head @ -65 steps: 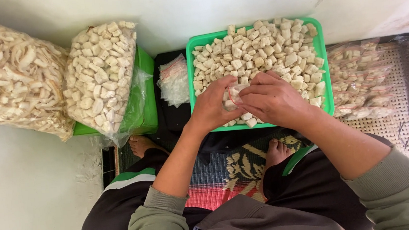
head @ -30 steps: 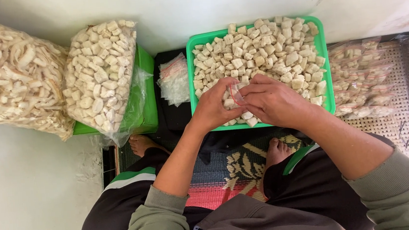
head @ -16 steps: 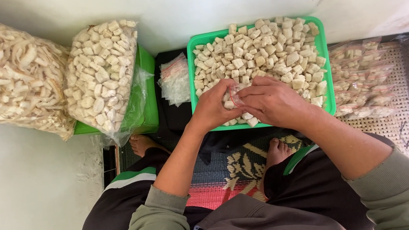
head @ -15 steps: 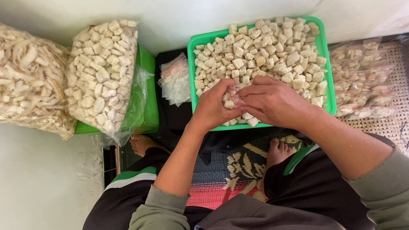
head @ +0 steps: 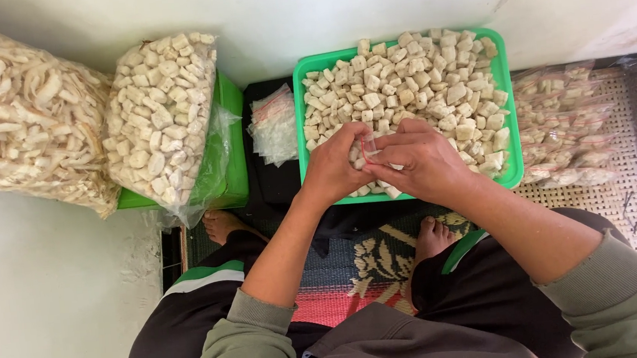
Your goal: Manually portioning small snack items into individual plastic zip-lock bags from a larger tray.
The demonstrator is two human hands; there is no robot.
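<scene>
A green tray (head: pixel 514 120) heaped with pale cube-shaped snack pieces (head: pixel 417 78) stands in front of my crossed legs. Both hands meet over its near edge. My left hand (head: pixel 335 168) and my right hand (head: pixel 423 164) pinch a small clear plastic bag (head: pixel 369 147) between their fingertips. The bag has a thin red strip at its mouth and a few pale pieces show inside. My fingers hide most of it.
A big clear bag of the same cubes (head: pixel 161 116) leans on a green container (head: pixel 229 164) at left, beside a larger bag of pale chips (head: pixel 14 129). A stack of small empty bags (head: pixel 274 125) lies next to the tray. Filled small bags (head: pixel 567 126) lie on a woven mat at right.
Both hands stay over the tray's near edge. The fingers have shifted slightly around the small bag; nothing else has moved.
</scene>
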